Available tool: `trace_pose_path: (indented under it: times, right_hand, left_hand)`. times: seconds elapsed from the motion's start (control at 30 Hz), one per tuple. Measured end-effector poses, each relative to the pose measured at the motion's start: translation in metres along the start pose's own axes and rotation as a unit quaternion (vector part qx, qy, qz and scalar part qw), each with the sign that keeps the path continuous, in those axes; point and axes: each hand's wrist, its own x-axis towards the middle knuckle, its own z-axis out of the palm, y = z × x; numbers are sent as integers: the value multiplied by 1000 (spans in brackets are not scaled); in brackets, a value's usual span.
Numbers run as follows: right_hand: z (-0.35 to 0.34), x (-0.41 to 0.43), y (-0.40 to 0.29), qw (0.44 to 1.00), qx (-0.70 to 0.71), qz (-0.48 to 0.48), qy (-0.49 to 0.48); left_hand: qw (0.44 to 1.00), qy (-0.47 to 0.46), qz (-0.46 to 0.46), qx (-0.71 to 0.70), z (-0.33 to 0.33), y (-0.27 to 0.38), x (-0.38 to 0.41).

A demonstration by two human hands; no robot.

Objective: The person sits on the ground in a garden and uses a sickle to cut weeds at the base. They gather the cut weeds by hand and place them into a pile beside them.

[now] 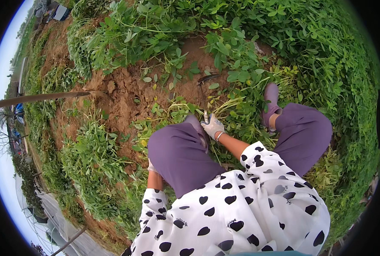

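My right hand (213, 126), in a pale work glove, is closed around the short handle of a sickle (202, 96) between my knees. The tool's thin shaft points away from me, and its dark curved blade (208, 78) lies over bare reddish soil. Leafy green plants with pale stems (230, 105) lie just beside the gloved fingers. My left hand (152, 166), also gloved, is mostly hidden behind my left knee, so its fingers and anything in them cannot be seen.
Dense leafy plants (324, 57) stand to the right and ahead. Pulled plants (90, 160) lie in heaps on the left. A wooden pole (39, 97) rises from the soil at left. My purple shoes (271, 105) rest among stems. Another person (42, 8) is far off at upper left.
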Motion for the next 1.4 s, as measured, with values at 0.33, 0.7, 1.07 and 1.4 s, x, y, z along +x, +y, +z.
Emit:
trace_pose_path:
  times: [0.33, 0.7, 1.07, 1.4]
  right_hand:
    - [-39, 8, 0, 998, 69, 6, 10]
    - [-57, -25, -3, 895, 371, -243, 37]
    - [-154, 65, -33, 921, 302, -145, 197]
    - [-138, 74, -47, 812, 553, -160, 96]
  left_hand:
    - [895, -99, 262, 346, 46, 75, -19]
    - [885, -135, 297, 331, 148, 122, -34]
    - [367, -167, 465, 788, 349, 162, 56]
    - [80, -63, 342, 934, 465, 204, 250]
